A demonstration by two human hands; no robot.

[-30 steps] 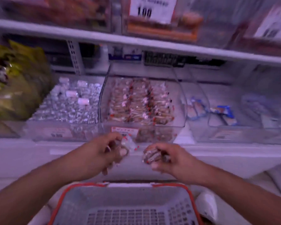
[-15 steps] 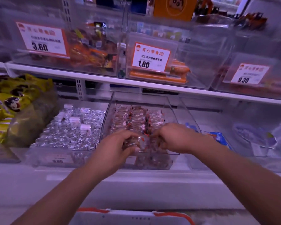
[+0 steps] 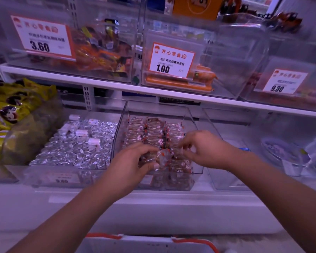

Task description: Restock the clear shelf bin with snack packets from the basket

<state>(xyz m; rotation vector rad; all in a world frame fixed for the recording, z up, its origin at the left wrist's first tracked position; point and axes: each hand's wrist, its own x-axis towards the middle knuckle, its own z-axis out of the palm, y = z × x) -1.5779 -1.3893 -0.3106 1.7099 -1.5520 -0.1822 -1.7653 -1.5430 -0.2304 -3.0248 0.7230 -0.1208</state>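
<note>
A clear shelf bin (image 3: 193, 123) stands in the middle of the lower shelf, filled with rows of clear snack packets (image 3: 151, 130) with red and white marks. Both hands are over its front part. My left hand (image 3: 133, 161) pinches a snack packet (image 3: 162, 156) just above the packed rows. My right hand (image 3: 204, 148) has its fingers curled on packets at the bin's front right. The rim of the white basket with red trim (image 3: 148, 241) shows at the bottom edge, below my arms; its inside is hidden.
A bin of silver-foil sweets (image 3: 77, 147) sits left of the clear bin, with yellow bags (image 3: 9, 110) further left. A nearly bare clear bin (image 3: 226, 157) sits on the right. The upper shelf (image 3: 117, 84) carries bins with price tags 3.60, 1.00 and 9.30.
Both hands rose from above the basket with packets and reached into the clear bin. The view tilted up, so the basket has dropped to the bottom edge.
</note>
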